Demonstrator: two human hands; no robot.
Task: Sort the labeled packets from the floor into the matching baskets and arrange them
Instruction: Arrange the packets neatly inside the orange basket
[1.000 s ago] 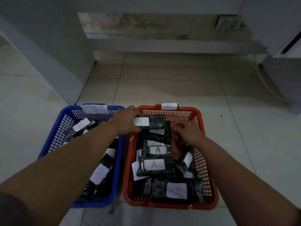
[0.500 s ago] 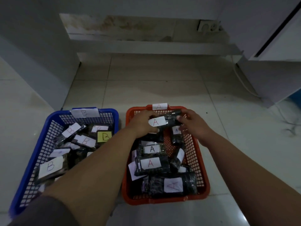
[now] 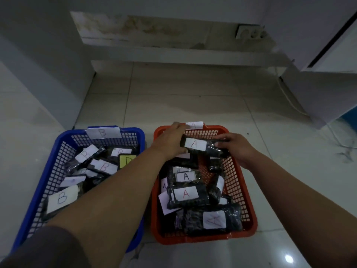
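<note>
On the tiled floor two mesh baskets sit side by side, near each other but apart. At left, the blue basket carries a paper tag marked B on its far rim and holds a loose heap of dark packets with white B labels, plus one yellow label. At right, the red basket has an A tag on its far rim, partly covered by the left hand, and holds dark packets labelled A, overlapping in a rough row from near wall to middle; the nearest and biggest lies crosswise with its label turned sideways.

Both forearms reach over the baskets, the left arm crossing above the blue one. Between the hands, over the far end of the red basket, is the held packet: a dark, glossy, crinkled wrap, long and narrow, lying crosswise, with a white label bearing a red A. Left hand grasps its left end, fingers curled near the far rim. Right hand grasps its right end, thumb on top.
</note>
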